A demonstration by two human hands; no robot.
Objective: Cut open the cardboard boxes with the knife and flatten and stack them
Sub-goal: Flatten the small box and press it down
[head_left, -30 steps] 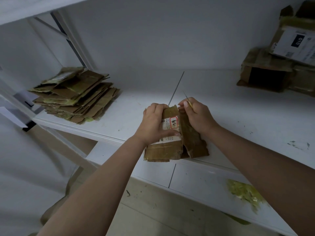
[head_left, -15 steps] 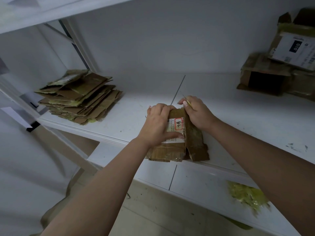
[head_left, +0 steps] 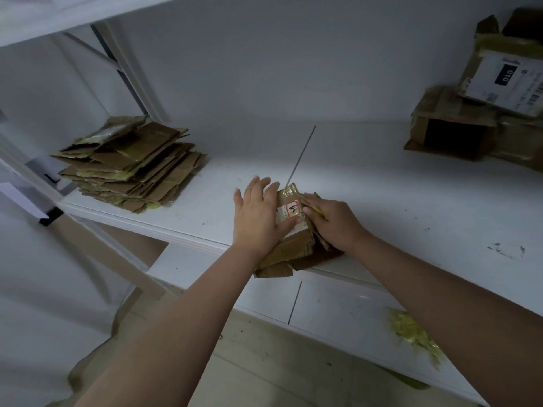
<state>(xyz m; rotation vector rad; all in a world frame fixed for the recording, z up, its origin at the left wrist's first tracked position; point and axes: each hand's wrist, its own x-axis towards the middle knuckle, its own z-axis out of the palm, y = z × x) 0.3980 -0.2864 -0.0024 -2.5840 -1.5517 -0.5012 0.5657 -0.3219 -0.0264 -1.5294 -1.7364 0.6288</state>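
A small brown cardboard box (head_left: 291, 248) with a white label and yellowish tape lies pressed flat at the front edge of the white shelf (head_left: 382, 201). My left hand (head_left: 258, 215) presses on its left half with spread, straight fingers. My right hand (head_left: 332, 221) presses on its right side while pinching a thin yellow-handled knife (head_left: 316, 210) between its fingers. The blade is hidden. A stack of flattened cardboard (head_left: 132, 163) lies at the shelf's left end.
Several unflattened boxes (head_left: 470, 113), one with a white shipping label, are piled at the shelf's back right. A wad of yellow tape scraps (head_left: 411, 333) lies on the lower shelf at right. A slanted shelf post (head_left: 129, 74) stands behind the stack.
Both hands held the box upright and gripped it; now it lies pressed down flat on the shelf, and my left hand has uncurled to a flat palm.
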